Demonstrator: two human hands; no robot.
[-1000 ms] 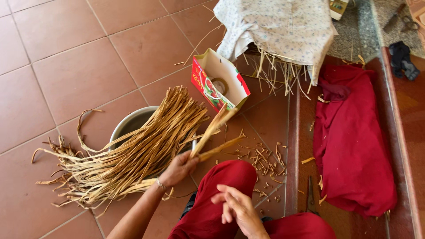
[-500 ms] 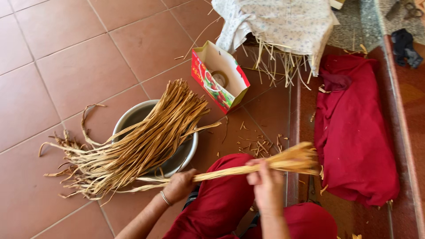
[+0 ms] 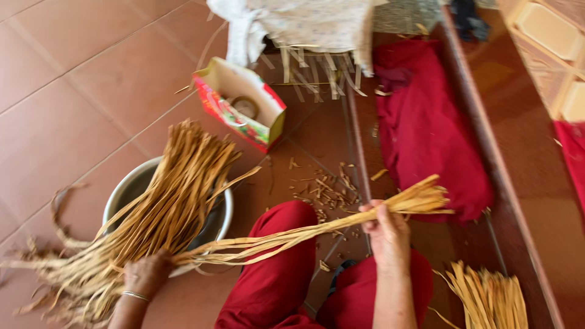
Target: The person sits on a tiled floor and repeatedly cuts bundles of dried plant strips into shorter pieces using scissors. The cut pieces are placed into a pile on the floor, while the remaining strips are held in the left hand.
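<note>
Since the previous frame, view shifted left and nearer; small bundle of strips [image 3: 317,228] now stretched between both hands across the red-clad lap [image 3: 274,274]; right hand [image 3: 385,228] closed around its right end, fanned tips pointing right; left hand [image 3: 146,274], bracelet at wrist, closed on its left end where it meets the large strip bundle [image 3: 164,207] lying over the metal bowl [image 3: 125,195]; open cardboard box [image 3: 241,103], red and green printed sides, lies far of the bowl, a roll inside; red cloth [image 3: 426,134] far right; cut scraps [image 3: 323,189] on tiled floor [image 3: 79,79]; second loose strip bunch [image 3: 487,298] near right.
</note>
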